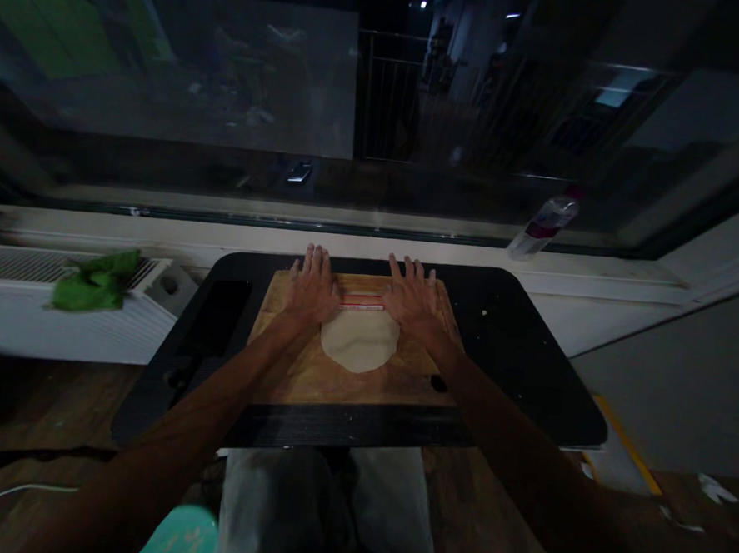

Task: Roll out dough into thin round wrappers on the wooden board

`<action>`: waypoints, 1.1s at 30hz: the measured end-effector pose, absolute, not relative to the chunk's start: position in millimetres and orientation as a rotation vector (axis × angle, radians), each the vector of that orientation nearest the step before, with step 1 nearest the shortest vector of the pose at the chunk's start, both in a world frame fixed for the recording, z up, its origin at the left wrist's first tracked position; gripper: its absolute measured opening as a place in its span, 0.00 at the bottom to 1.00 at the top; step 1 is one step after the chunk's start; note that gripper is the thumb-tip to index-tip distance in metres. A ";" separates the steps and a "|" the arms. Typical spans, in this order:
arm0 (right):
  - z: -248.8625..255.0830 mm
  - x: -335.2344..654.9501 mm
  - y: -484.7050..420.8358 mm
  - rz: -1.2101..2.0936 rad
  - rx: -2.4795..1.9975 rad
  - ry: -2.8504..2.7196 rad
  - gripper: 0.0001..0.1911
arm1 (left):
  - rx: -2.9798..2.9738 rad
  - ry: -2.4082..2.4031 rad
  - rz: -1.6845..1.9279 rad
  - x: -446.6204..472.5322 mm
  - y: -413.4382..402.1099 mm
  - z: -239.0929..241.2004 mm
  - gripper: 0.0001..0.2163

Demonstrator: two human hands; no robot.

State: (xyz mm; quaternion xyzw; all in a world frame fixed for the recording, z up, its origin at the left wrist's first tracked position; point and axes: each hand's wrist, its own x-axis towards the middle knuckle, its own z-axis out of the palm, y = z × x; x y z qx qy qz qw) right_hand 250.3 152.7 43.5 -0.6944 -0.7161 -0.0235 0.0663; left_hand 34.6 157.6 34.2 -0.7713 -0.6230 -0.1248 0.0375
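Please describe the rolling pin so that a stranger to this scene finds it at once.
Find the black table in the middle, then the wooden board on it. Across the board's far part lies the rolling pin, under the flat left hand and right hand, at the far edge of the round dough. It alone is a thin, straight, reddish rod.

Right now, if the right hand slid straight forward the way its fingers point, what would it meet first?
Likely the white window ledge just past the black table; depth is unclear.
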 end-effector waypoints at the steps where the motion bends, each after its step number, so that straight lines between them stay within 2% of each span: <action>1: 43.7 250.3 159.5 -0.056 -2.098 -2.153 0.38 | -2.386 -1.887 -0.382 33.7 164.5 34.0 0.37; 10: 50.8 249.7 199.3 0.066 -2.118 -2.175 0.38 | -2.496 -1.782 -0.386 31.5 205.1 32.5 0.35; 23: 35.6 245.3 116.2 -0.116 -2.097 -2.096 0.39 | -2.422 -1.852 -0.456 37.5 126.4 22.9 0.33; 33: 38.0 252.3 188.2 -0.035 -2.059 -2.197 0.40 | -2.479 -1.800 -0.286 34.5 190.6 24.5 0.33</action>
